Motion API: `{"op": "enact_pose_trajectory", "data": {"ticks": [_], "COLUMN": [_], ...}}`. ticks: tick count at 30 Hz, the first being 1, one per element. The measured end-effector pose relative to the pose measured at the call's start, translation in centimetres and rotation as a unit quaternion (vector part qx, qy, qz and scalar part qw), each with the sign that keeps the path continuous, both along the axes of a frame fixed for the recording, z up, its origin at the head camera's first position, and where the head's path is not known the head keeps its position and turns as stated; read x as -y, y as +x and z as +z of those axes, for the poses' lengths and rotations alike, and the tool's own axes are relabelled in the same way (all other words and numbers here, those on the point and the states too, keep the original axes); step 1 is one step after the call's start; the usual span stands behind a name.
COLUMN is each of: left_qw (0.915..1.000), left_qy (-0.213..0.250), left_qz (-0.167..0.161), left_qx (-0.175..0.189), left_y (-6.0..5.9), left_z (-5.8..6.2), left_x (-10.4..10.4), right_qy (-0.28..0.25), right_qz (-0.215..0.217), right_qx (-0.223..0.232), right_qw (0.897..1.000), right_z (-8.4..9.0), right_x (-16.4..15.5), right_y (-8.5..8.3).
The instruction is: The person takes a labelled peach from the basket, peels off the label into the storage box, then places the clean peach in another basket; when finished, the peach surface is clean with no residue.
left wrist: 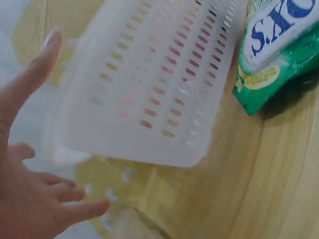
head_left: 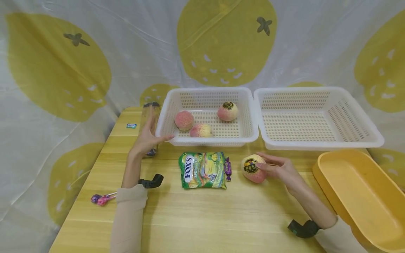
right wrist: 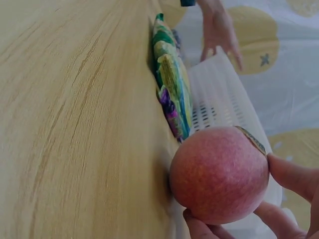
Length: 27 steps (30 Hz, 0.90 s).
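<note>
My right hand (head_left: 281, 170) holds a pink and cream peach (head_left: 254, 168) with a black and gold sticker, thumb and fingertips around it, in front of the gap between two white baskets. The right wrist view shows that peach (right wrist: 219, 174) close up, its sticker at the edge near a fingertip. At the left basket (head_left: 207, 141), my left hand (head_left: 147, 137) is spread with nothing in its grasp, thumb stretched along the front left corner. Inside this basket are a pink peach (head_left: 184, 120), a two-tone peach (head_left: 201, 130) and a stickered peach (head_left: 227, 111).
A green FOX'S candy bag (head_left: 204, 170) lies before the left basket, a purple-wrapped candy (head_left: 227, 169) at its right end. Lollipops (head_left: 102, 199) and a small FOX'S candy (head_left: 131, 125) are at left. Right stand another white basket (head_left: 322, 144) and a yellow bin (head_left: 364, 196).
</note>
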<state>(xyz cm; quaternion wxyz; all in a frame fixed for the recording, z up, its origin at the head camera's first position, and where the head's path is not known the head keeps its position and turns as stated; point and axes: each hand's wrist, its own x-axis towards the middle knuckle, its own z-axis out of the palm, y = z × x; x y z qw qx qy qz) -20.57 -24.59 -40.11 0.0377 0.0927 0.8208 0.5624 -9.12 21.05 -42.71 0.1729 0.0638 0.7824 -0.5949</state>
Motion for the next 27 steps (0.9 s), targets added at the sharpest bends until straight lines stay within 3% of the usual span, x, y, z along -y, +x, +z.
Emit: {"op": "enact_pose_trajectory", "data": {"ticks": [2,5,7,9,12,16,21,24,27], "left_qw": [0.9977,0.9843,0.9768,0.9765,0.9800,0.9784,0.9806,0.9821,0.9773], "left_qy": [-0.014,-0.020,-0.008,0.003,0.000,-0.035,-0.038,0.006,0.063], "left_qz": [0.032,0.069,0.054,0.005,-0.090,-0.171,-0.192,-0.180,-0.176], "left_qx": [-0.058,-0.161,-0.207,-0.215,-0.177,-0.110,-0.006,0.056,0.100], "left_y": [1.2,3.7,5.9,8.1,10.5,11.4,10.6,10.0,9.6], "left_z": [1.4,3.6,5.0,6.0,5.7,2.8,0.0,-1.2,-2.4], "left_x": [-0.8,-2.9,-4.9,-7.2,-11.0,-15.7,-19.6,-21.0,-22.0], "right_qy": [0.013,0.016,0.015,0.015,0.000,-0.026,-0.051,-0.077,-0.104], "right_qz": [0.002,0.003,0.000,-0.003,-0.013,-0.020,-0.007,-0.001,0.003], "right_qx": [-0.004,-0.004,-0.004,-0.006,-0.010,-0.008,0.001,0.008,0.017], "right_qw": [1.000,1.000,1.000,1.000,1.000,0.999,0.999,0.997,0.994], "right_z": [0.1,0.1,0.0,0.0,-0.2,-0.4,-0.6,-0.9,-1.2], "right_x": [-0.2,-0.3,-0.4,-0.5,-0.4,-0.4,0.0,0.2,0.4], "right_y": [0.0,0.2,0.2,0.3,0.5,0.6,0.5,0.5,0.5]}}
